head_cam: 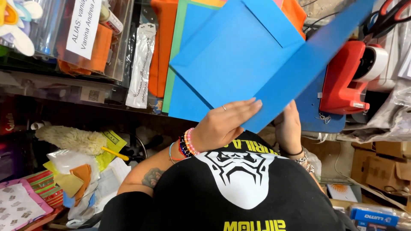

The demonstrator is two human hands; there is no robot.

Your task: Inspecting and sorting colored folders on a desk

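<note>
**Blue card sheet partly folded, both hands on it**

The left hand [224,122] lies flat with fingers spread across the near corner of a large blue card sheet [233,60], pressing it rather than gripping. The right hand [289,128] is under the raised long flap of the same sheet, at its lower edge; its grip is mostly hidden by the card, so I cannot tell how it closes.

The sheet sits tilted over the worktop, above orange felt [165,47] and a green sheet [173,64]. One short flap at the top already shows a crease and lies folded in. The long right-hand flap stands lifted, not pressed flat, so the folding looks about halfway. A red tape dispenser [344,77] stands just to the right.
</note>
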